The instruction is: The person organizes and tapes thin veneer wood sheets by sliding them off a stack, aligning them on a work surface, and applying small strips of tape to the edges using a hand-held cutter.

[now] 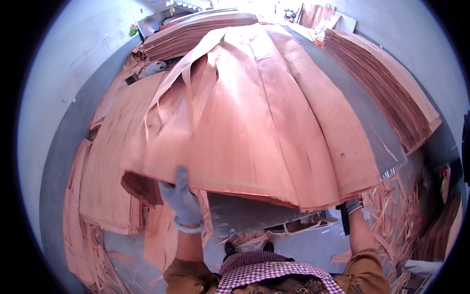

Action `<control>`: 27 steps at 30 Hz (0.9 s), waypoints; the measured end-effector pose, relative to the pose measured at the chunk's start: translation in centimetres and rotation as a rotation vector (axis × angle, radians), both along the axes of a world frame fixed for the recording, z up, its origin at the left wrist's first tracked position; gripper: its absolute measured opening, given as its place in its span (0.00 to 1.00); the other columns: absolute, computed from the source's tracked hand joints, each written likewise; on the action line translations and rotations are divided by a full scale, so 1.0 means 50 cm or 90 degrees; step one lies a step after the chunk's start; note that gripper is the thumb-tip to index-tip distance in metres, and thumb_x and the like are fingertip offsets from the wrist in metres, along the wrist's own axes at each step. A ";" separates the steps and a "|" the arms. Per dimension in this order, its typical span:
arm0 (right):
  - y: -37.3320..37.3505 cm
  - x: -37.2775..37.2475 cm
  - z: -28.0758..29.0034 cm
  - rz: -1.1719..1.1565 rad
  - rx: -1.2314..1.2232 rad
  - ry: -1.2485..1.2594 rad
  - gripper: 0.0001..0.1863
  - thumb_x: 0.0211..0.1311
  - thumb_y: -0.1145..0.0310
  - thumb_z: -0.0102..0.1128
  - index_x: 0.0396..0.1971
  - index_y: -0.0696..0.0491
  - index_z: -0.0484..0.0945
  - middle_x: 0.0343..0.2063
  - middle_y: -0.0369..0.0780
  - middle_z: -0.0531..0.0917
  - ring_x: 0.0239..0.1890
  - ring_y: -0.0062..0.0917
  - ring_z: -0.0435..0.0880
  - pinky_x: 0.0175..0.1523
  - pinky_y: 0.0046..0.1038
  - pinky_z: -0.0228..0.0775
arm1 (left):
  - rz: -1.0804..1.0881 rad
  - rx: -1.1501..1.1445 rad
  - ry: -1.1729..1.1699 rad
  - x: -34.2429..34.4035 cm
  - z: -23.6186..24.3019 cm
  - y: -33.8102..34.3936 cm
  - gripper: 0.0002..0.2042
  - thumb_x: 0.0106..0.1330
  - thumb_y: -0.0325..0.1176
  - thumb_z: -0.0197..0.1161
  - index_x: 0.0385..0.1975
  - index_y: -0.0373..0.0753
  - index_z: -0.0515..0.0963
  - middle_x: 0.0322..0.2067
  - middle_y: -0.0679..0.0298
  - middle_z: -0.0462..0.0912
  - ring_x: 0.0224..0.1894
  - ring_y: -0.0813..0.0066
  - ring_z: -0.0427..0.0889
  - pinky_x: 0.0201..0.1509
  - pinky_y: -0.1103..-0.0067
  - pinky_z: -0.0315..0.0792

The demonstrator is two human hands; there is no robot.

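A wide, reddish wood veneer sheet [235,132] stretches away from me, rippled, with long splits and a loose torn strip at its far left. My left hand [185,200], in a grey glove, grips its near edge with the thumb on top and the fingers underneath. At the near right corner my right hand [353,207], also gloved, holds the edge from below. Its fingers are mostly hidden by the sheet. A flat black strip [344,220] lies along that hand; its kind I cannot make out. The dark tabletop [245,215] shows under the raised edge.
Veneer stacks stand at left [112,161], far left [196,36] and right [387,93]. Torn veneer scraps [387,210] litter the floor at right, more at lower left. A metal-framed object [301,225] sits below the table edge. A person [149,25] is at the far left.
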State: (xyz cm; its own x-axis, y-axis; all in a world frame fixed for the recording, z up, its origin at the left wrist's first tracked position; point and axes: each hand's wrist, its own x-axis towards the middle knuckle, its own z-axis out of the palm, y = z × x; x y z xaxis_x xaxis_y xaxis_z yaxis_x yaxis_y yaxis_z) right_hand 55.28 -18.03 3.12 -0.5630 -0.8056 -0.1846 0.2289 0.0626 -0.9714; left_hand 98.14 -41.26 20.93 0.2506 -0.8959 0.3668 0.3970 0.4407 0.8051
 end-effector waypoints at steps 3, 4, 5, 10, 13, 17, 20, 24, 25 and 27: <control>0.134 0.027 -0.014 -0.036 0.095 -0.149 0.23 0.63 0.49 0.49 0.37 0.57 0.77 0.25 0.39 0.82 0.23 0.24 0.80 0.28 0.24 0.73 | -0.109 0.175 -0.040 0.010 -0.125 0.074 0.16 0.62 0.28 0.60 0.48 0.31 0.70 0.44 0.64 0.76 0.43 0.76 0.75 0.47 0.78 0.72; 0.170 0.049 -0.029 -0.069 0.132 -0.183 0.26 0.63 0.45 0.47 0.37 0.56 0.77 0.23 0.40 0.81 0.21 0.25 0.80 0.25 0.23 0.73 | -0.159 0.234 -0.003 0.006 -0.158 0.089 0.17 0.61 0.28 0.62 0.48 0.32 0.70 0.44 0.63 0.76 0.43 0.75 0.75 0.47 0.78 0.72; 0.207 0.071 -0.045 -0.106 0.169 -0.219 0.29 0.62 0.41 0.45 0.36 0.55 0.76 0.21 0.41 0.80 0.20 0.25 0.79 0.23 0.23 0.72 | -0.208 0.298 0.037 0.003 -0.191 0.103 0.17 0.60 0.29 0.63 0.48 0.33 0.71 0.44 0.63 0.76 0.43 0.75 0.75 0.47 0.78 0.72; 0.236 0.263 0.005 -0.068 0.206 -0.054 0.18 0.59 0.63 0.60 0.46 0.55 0.70 0.28 0.36 0.78 0.20 0.19 0.76 0.20 0.21 0.69 | -0.148 0.386 -0.017 0.034 -0.383 0.095 0.20 0.56 0.27 0.67 0.49 0.34 0.71 0.44 0.64 0.76 0.43 0.73 0.76 0.46 0.78 0.73; 0.192 0.322 0.079 0.056 0.254 -0.025 0.16 0.58 0.67 0.59 0.45 0.56 0.70 0.24 0.35 0.75 0.20 0.18 0.74 0.20 0.21 0.67 | -0.157 0.413 0.009 0.021 -0.401 0.093 0.21 0.56 0.27 0.67 0.49 0.35 0.70 0.43 0.65 0.77 0.42 0.73 0.76 0.46 0.78 0.73; 0.147 0.296 0.286 0.003 0.187 0.006 0.11 0.52 0.73 0.56 0.37 0.56 0.74 0.20 0.32 0.73 0.16 0.15 0.69 0.20 0.17 0.61 | -0.156 0.448 0.023 0.059 -0.418 0.096 0.20 0.56 0.27 0.68 0.48 0.35 0.71 0.43 0.65 0.77 0.42 0.74 0.76 0.47 0.78 0.73; 0.270 0.067 0.248 -0.033 0.409 0.442 0.13 0.50 0.74 0.53 0.38 0.58 0.73 0.27 0.38 0.79 0.22 0.18 0.75 0.26 0.23 0.65 | -0.142 0.377 0.011 0.037 -0.416 0.096 0.20 0.56 0.28 0.68 0.48 0.35 0.71 0.43 0.65 0.77 0.41 0.74 0.77 0.47 0.78 0.73; 0.339 0.013 0.075 -0.133 0.291 0.481 0.04 0.49 0.75 0.56 0.26 0.54 0.72 0.17 0.32 0.72 0.17 0.16 0.69 0.23 0.20 0.60 | -0.272 0.450 0.081 0.024 -0.440 0.090 0.19 0.57 0.30 0.67 0.47 0.35 0.72 0.43 0.64 0.77 0.40 0.73 0.77 0.47 0.76 0.75; 0.277 0.091 0.094 -0.112 0.272 0.357 0.05 0.49 0.75 0.57 0.27 0.53 0.71 0.17 0.33 0.73 0.16 0.17 0.70 0.20 0.19 0.60 | -0.277 0.459 0.128 0.036 -0.432 0.096 0.19 0.57 0.31 0.67 0.47 0.36 0.72 0.43 0.64 0.77 0.40 0.72 0.78 0.47 0.75 0.75; 0.242 0.155 0.083 -0.121 0.222 0.220 0.07 0.50 0.74 0.57 0.32 0.54 0.74 0.17 0.33 0.74 0.14 0.18 0.71 0.18 0.19 0.62 | -0.334 0.499 0.227 0.042 -0.422 0.098 0.17 0.58 0.33 0.66 0.46 0.36 0.72 0.43 0.63 0.77 0.41 0.70 0.79 0.47 0.72 0.76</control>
State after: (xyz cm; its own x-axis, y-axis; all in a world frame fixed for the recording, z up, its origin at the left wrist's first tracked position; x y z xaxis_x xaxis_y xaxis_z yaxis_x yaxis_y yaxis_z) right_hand 63.01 -5.92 7.25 -0.7691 -0.6065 -0.2014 -0.0618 0.3843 -0.9211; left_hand 100.24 -36.38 -0.18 -0.2638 -0.8809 -0.3928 0.6634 -0.4614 0.5891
